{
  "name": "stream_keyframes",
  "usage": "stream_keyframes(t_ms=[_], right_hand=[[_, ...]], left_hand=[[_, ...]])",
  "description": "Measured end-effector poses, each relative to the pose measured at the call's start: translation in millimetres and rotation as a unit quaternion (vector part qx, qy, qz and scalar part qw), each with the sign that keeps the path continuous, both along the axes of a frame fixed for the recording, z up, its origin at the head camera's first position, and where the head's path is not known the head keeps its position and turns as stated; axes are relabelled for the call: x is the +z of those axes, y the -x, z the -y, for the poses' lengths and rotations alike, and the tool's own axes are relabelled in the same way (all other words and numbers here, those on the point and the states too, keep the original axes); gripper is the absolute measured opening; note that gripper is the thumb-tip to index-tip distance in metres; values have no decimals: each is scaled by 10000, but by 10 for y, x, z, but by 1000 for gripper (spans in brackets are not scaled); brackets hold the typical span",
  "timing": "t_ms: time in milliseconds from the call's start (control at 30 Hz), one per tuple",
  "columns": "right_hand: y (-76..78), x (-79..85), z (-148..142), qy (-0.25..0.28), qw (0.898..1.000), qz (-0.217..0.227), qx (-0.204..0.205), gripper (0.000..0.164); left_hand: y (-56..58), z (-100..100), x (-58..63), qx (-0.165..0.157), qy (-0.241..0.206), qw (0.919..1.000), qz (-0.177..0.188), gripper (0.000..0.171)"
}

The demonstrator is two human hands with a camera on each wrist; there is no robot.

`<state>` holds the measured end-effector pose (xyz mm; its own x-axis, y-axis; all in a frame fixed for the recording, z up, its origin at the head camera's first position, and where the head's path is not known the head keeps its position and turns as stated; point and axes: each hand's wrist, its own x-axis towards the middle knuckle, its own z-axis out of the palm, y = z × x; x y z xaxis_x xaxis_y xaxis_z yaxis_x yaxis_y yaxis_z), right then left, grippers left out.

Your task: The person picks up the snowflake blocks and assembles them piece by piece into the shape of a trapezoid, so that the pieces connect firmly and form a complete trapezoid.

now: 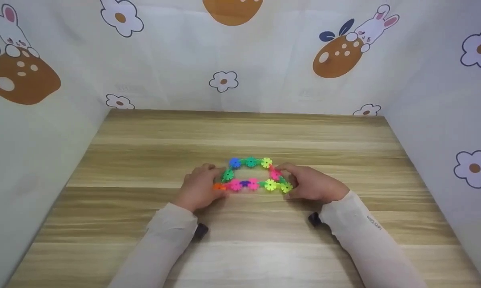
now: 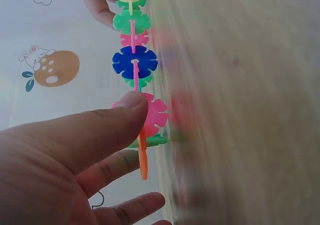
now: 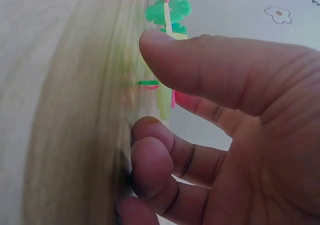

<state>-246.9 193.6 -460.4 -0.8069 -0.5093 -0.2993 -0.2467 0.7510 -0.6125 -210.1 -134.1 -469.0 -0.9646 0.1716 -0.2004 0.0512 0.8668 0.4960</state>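
Interlocking snowflake discs are joined into a closed, roughly four-sided frame (image 1: 251, 161) on the wooden table. Its near side runs from an orange disc (image 1: 219, 187) through pink ones to a yellow-green disc (image 1: 286, 187). My left hand (image 1: 202, 186) pinches the left corner; in the left wrist view its thumb lies on a pink disc (image 2: 157, 112), the index finger behind. The other fingers are spread. At the right corner my right hand (image 1: 314, 183) holds the frame between thumb and index finger. That thumb partly hides the discs in the right wrist view, below a green disc (image 3: 170, 11).
The wooden table (image 1: 248, 132) extends around the frame on all sides. A pale cloth (image 1: 264, 52) printed with rabbits and flowers borders its back, left and right edges. Dark camera pieces sit at both wrists, near the tabletop.
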Motion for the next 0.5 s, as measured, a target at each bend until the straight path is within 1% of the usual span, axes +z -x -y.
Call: stream_keyframes(t_ms=[133, 333, 500], right_hand=[[-10, -16, -15, 58, 10000, 40, 8, 80], [-1, 2, -29, 8, 10000, 22, -52, 81], [0, -12, -24, 111, 9999, 29, -54, 80]], left_hand=[[1, 2, -26, 37, -126, 9999, 81, 72], [34, 9, -57, -167, -137, 9998, -50, 71], [28, 30, -61, -189, -183, 9997, -15, 73]])
